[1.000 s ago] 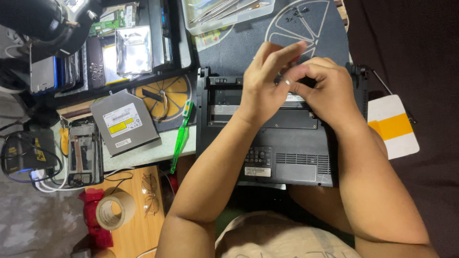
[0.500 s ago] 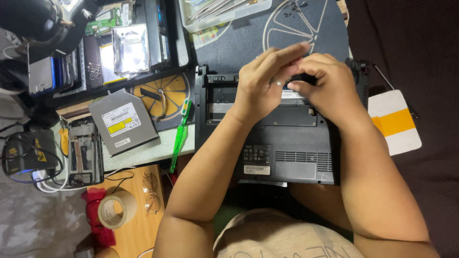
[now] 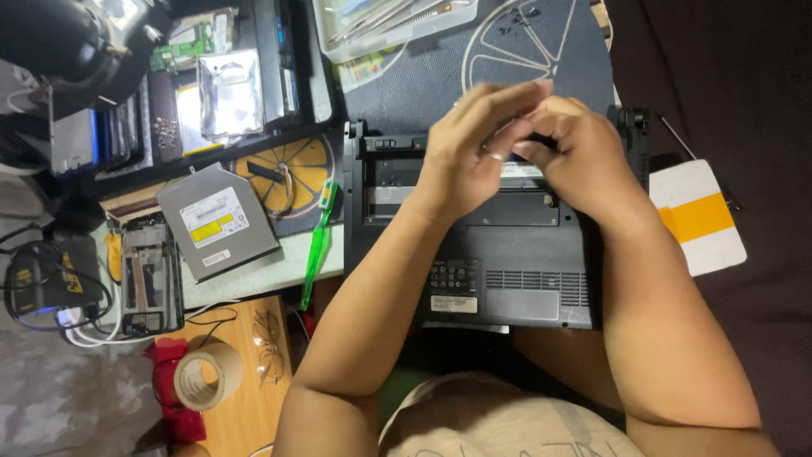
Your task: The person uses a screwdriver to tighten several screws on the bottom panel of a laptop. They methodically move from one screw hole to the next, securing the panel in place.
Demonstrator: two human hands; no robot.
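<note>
A black laptop (image 3: pixel 507 271) lies upside down in front of me with its bay at the far edge open. Both my hands meet just above that bay. My left hand (image 3: pixel 469 148), with a ring on one finger, has its fingers stretched out and pressed against the fingertips of my right hand (image 3: pixel 579 156). My right hand is curled, and a small dark part (image 3: pixel 541 140) shows between the two sets of fingertips. What the left fingers hold is hidden.
A green-handled tool (image 3: pixel 317 245) and a grey optical drive (image 3: pixel 216 220) lie left of the laptop. Nearby are a tape roll (image 3: pixel 203 377), glasses (image 3: pixel 266 338), a tray of parts (image 3: pixel 228 93), a tool box (image 3: pixel 381 21) and a white-and-yellow card (image 3: pixel 698 216).
My hands stay together over the open bay, with the fingers slightly regrouped. The laptop has not moved.
</note>
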